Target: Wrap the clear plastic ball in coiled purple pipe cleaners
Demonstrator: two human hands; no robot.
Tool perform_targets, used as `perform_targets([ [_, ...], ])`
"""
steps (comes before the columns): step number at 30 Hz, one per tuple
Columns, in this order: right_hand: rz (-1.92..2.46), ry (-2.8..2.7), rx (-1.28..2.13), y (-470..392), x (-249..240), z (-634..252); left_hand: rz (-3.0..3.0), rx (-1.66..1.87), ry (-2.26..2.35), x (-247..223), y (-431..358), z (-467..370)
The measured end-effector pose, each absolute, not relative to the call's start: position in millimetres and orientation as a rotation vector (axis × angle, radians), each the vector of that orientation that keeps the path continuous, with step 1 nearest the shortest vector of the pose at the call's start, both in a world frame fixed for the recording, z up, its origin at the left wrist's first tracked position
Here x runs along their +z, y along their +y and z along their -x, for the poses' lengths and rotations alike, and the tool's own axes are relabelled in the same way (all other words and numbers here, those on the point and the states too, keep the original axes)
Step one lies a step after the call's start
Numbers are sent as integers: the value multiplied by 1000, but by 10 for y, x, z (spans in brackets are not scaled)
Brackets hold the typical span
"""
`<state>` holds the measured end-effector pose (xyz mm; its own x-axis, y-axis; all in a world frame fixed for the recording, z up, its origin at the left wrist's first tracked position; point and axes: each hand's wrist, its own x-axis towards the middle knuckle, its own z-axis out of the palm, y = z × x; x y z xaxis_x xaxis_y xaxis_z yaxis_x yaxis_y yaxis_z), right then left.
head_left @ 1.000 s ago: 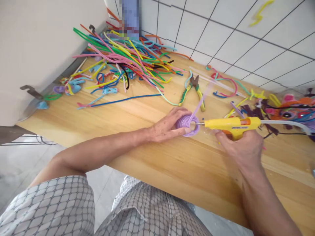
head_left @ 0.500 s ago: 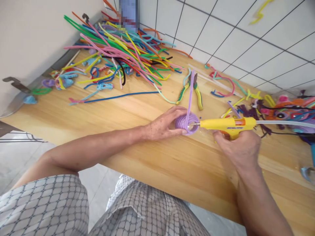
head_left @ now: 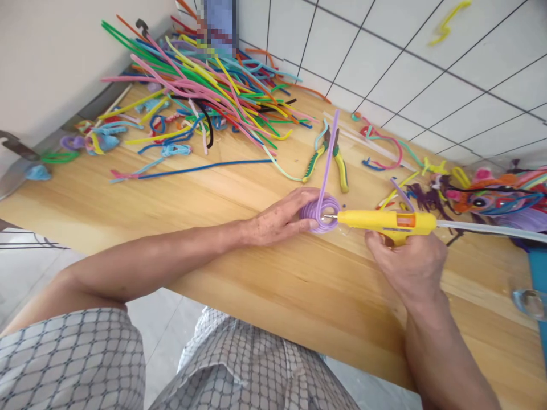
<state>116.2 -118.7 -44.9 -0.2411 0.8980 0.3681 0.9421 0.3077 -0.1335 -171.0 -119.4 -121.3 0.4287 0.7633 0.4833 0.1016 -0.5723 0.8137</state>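
My left hand (head_left: 287, 216) curls round a coil of purple pipe cleaner (head_left: 310, 214), thumb on the near side and fingers on the far side. From the coil a loose purple end (head_left: 329, 156) sticks up and away toward the pliers (head_left: 343, 171). My right hand (head_left: 412, 259) grips a yellow hot glue gun (head_left: 371, 220). Its metal nozzle points left and reaches the open end of the coil; whether it touches the inner wall I cannot tell. A long translucent glue stick (head_left: 474, 227) runs out of the gun's back.
A heap of coloured pipe cleaners (head_left: 213, 85) covers the table's back left. Small twisted pieces (head_left: 175, 149) lie before it. At the right sits a colourful pipe-cleaner figure (head_left: 482, 196) and a clear roll of tape (head_left: 530, 302). A tiled wall (head_left: 384, 62) borders the back.
The nozzle has moved slightly further left into the coil's opening. The whole view has shifted a little; both hands keep their holds.
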Motion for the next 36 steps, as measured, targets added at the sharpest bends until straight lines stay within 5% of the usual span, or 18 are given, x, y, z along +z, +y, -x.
perform_targets([
  [36,1608,-2293,-231,-1186,-470,-1160,-1951,1117,769,-1172,-1220,1724],
])
